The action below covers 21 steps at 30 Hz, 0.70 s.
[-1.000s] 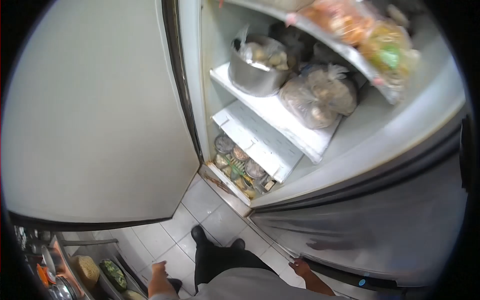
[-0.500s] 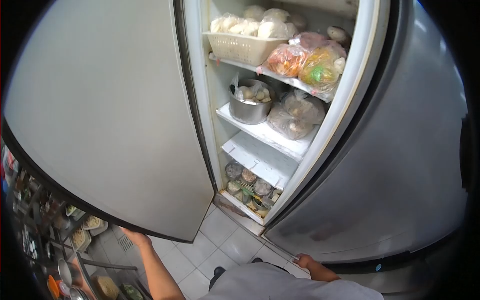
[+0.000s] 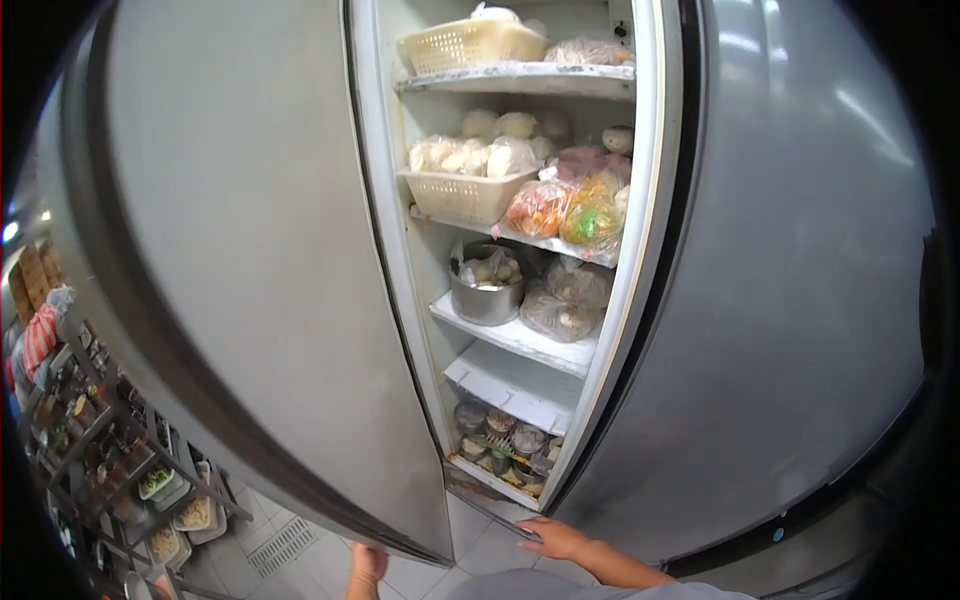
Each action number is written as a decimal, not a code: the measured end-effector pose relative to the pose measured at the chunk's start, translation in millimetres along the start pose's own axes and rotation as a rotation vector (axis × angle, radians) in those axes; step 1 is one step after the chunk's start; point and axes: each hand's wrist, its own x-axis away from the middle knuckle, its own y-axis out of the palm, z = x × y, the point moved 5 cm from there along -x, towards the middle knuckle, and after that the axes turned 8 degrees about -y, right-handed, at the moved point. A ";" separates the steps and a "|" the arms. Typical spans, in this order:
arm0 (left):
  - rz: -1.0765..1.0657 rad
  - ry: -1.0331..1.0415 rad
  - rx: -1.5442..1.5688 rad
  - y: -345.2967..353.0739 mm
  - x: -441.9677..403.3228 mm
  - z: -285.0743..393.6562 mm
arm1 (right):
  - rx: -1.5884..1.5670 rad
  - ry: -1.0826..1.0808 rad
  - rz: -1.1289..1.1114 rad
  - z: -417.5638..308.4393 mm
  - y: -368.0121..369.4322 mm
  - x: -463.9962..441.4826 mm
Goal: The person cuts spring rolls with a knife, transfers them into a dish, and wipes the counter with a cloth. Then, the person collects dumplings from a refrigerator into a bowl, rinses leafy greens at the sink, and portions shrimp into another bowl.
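A tall refrigerator (image 3: pixel 390 200) stands with its left door (image 3: pixel 270 250) swung out toward me. My left hand (image 3: pixel 368 562) is closed at the bottom edge of that door; part of its fingers is hidden behind it. Low in the middle, my right hand (image 3: pixel 555 540) has its fingers on a thin dark-edged panel (image 3: pixel 495 514) below the compartment. On the shelves are a perforated basket (image 3: pixel 470 195) of white bagged food, colorful plastic bags (image 3: pixel 540 208), a metal pot (image 3: pixel 487 300) with bagged round items, and a clear bag (image 3: pixel 560 312). Several small containers (image 3: pixel 500 422) crowd the bottom.
A second grey door (image 3: pixel 790 280) fills the right side. At left, a metal rack (image 3: pixel 90 420) carries trays of food (image 3: pixel 160 482). A floor drain grate (image 3: pixel 282 545) lies in the tiled floor (image 3: pixel 405 575).
The left door has swung inward to the right, with my left hand moving along with it. My right hand has moved left. The view has tilted up, showing the top shelf.
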 end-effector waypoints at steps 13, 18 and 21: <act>-0.086 -0.287 -0.537 126.7 11.8 14.3 | 0.252 -0.963 1.404 -230.9 -154.7 19.9; 0.154 -0.193 -0.830 -0.9 -6.7 -25.3 | 0.461 -1.155 0.831 -266.8 -120.3 5.4; 0.296 -0.353 -1.222 -113.4 25.5 -74.0 | 0.509 -0.766 0.457 -263.0 -100.6 -64.8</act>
